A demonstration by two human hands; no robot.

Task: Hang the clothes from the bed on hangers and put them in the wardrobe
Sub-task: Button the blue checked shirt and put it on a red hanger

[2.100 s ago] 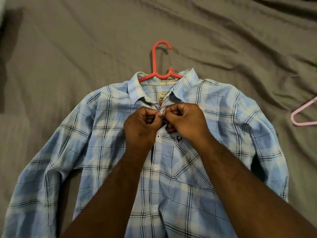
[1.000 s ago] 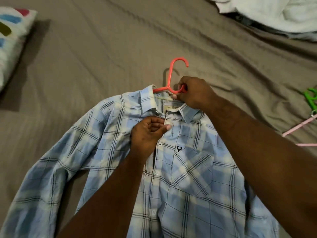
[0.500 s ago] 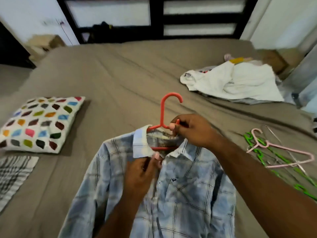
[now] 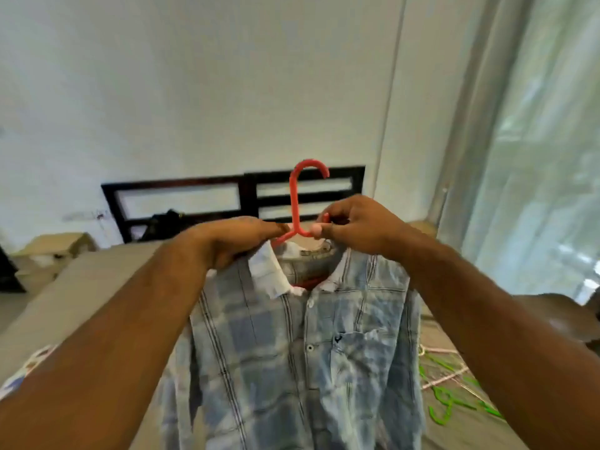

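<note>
A pale, plain wall (image 4: 194,92) fills the upper half, with a thin conduit (image 4: 388,125) running down it right of centre. At the right a sheer curtain (image 4: 535,157) hangs from top to bottom; daylight glows through it, the brightest part of the room. A dark open-framed headboard (image 4: 181,183) stands against the wall at the head of the bed (image 4: 81,287), which wears a grey-brown sheet. Cardboard boxes (image 4: 55,245) sit at the left, beside the bed.

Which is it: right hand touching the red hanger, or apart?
Touching. The head view shows the right hand pinching the red hanger beside its neck, thumb and fingers closed on it, above the collar of the plaid shirt.
</note>
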